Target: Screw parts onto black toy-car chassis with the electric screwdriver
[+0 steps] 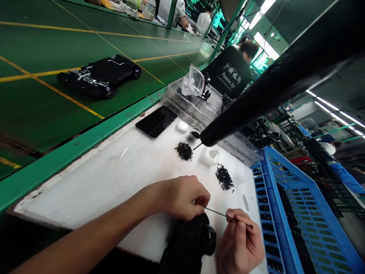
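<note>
A thin dark rod (215,212) spans the gap between my two hands. My left hand (186,198) is closed, fingers curled, and the rod's far end disappears at its fingertips. Thumb and fingers of my right hand (242,243) pinch the rod near its other end, which pokes out past them with a small thicker tip. Directly below my left hand is a black plastic part (188,243) with a rounded, wheel-like piece (209,239) on its right side. Its lower portion is dark and hard to make out.
A black electric screwdriver (234,121) slants in from upper right. Two piles of black screws (184,151) (224,177), a small white box (209,156), a phone (156,121) and clear trays (196,108) occupy the table (114,179). A blue crate (285,213) stands right; a person (228,72) sits beyond.
</note>
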A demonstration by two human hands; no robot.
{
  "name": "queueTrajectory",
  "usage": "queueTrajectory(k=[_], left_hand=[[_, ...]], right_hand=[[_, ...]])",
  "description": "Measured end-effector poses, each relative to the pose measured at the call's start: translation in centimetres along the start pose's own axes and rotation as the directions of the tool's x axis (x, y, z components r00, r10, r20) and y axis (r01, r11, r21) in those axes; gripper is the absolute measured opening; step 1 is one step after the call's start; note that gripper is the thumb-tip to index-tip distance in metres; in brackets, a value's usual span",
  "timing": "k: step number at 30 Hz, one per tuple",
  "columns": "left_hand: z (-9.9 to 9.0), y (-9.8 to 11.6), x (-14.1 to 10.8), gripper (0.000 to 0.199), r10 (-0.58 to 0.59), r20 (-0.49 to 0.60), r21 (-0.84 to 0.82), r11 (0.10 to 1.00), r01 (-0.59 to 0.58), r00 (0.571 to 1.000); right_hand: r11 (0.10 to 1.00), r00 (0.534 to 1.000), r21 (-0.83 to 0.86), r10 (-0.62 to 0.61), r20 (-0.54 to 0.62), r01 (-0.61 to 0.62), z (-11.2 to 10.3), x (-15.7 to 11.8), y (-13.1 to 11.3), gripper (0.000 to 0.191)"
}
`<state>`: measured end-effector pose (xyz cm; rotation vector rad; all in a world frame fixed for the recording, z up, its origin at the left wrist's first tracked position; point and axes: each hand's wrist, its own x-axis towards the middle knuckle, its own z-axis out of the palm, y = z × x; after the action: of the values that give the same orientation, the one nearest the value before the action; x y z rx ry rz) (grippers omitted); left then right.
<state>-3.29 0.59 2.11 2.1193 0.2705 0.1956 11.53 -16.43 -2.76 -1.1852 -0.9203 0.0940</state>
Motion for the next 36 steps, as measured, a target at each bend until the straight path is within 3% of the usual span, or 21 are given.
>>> queueTrajectory(k=[16, 19, 21, 24, 27, 32, 36], left_hand=[[0.2, -0.1, 0.1, 0.018, -0.099, 0.002, -0.067, 0.993, 0.099, 0.995], [0.0, -0.3, 0.4, 0.019, -0.147, -0.004, -0.096, 0.985, 0.146, 0.989], [-0.2, -0.3, 0.6, 0.021, -0.172, -0.01, -0.097, 0.981, 0.171, 0.985], [-0.3, -0.3, 0.8, 0.025, -0.195, -0.017, -0.097, 0.977, 0.192, 0.981], [-0.2, -0.3, 0.7, 0.031, -0.186, -0.036, -0.098, 0.978, 0.181, 0.982], [0.2, -0.3, 0.4, 0.045, -0.145, -0.076, -0.09, 0.986, 0.138, 0.987], [0.5, -0.4, 0.4, 0.054, -0.099, -0.152, 0.005, 0.995, 0.101, 0.983]], right_hand=[[0.998, 0.998, 0.038, 0.053, -0.04, -0.052, -0.4, 0.3, -0.1, 0.011], [0.996, 0.994, 0.004, 0.086, -0.068, -0.086, 0.4, 3.0, -0.2, 0.006], [0.997, 0.997, -0.056, 0.042, -0.059, -0.046, 1.5, 6.1, -0.3, 0.005], [0.981, 0.999, -0.189, -0.044, 0.008, 0.044, 3.9, 11.1, -0.1, 0.014], [0.928, 0.991, -0.366, -0.031, 0.13, 0.077, 6.1, 14.5, 1.0, 0.025], [0.879, 0.948, -0.47, 0.077, 0.308, 0.081, 8.3, 15.2, 3.5, 0.029], [0.872, 0.914, -0.484, 0.251, 0.32, -0.07, 7.1, 13.8, 2.8, 0.039]])
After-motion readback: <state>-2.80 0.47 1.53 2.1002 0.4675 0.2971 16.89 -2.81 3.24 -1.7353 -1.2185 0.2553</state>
